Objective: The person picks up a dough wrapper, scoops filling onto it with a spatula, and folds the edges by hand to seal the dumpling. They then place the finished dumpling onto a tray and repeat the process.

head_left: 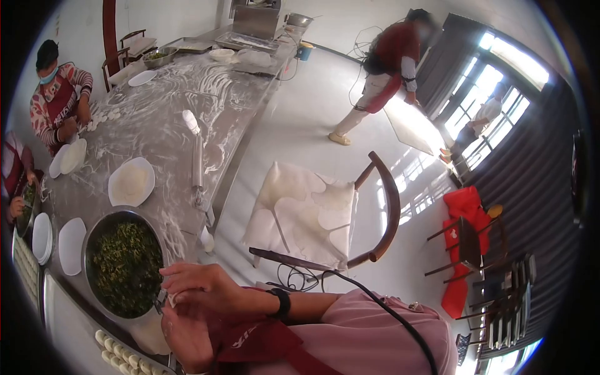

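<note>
My right hand (203, 289), with a black band at its wrist, is bent over the near edge of a steel bowl (158, 236) of chopped green filling (125, 265). Just below it is my left hand (187, 340), its fingers curled and partly hidden. Between the two hands shows a small pale piece (170, 300), like dough, too covered to make out. A small metal tool (160, 302) sticks out there over the bowl's rim; its grip is hidden by the fingers.
Along the floured table (169, 100) are a plate with white powder (131, 182), empty plates (72, 245) and a rolling pin (197, 162). Dumplings (119, 353) lie at bottom left. Two people work at left; another bends near the window. A cushioned chair (306, 212) stands right of the table.
</note>
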Demonstrator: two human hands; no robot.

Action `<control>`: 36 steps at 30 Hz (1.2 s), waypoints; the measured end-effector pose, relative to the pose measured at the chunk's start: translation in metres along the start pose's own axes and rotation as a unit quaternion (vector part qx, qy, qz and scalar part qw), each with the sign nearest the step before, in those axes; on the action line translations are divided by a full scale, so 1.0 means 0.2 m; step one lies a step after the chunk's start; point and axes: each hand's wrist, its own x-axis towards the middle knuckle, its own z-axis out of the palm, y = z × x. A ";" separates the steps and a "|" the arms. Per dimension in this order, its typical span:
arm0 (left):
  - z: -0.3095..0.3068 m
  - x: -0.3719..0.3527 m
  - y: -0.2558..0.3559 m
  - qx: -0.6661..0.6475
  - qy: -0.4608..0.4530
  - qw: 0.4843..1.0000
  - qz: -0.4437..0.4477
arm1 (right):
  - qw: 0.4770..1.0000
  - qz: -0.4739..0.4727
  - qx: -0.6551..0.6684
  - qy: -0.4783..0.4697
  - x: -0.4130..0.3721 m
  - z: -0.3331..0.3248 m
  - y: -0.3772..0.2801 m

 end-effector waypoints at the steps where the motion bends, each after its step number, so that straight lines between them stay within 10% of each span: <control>1: 0.03 0.00 0.00 0.009 0.012 1.000 0.003 | 1.000 0.000 -0.003 0.005 0.00 0.01 -0.01; 25: 0.04 0.01 0.03 -0.055 -0.123 0.990 -0.039 | 0.999 0.041 -0.007 0.016 -0.02 -0.04 -0.10; 36: 0.14 -0.04 0.02 0.136 -0.041 0.990 -0.001 | 0.990 0.116 0.065 0.034 -0.04 -0.09 -0.09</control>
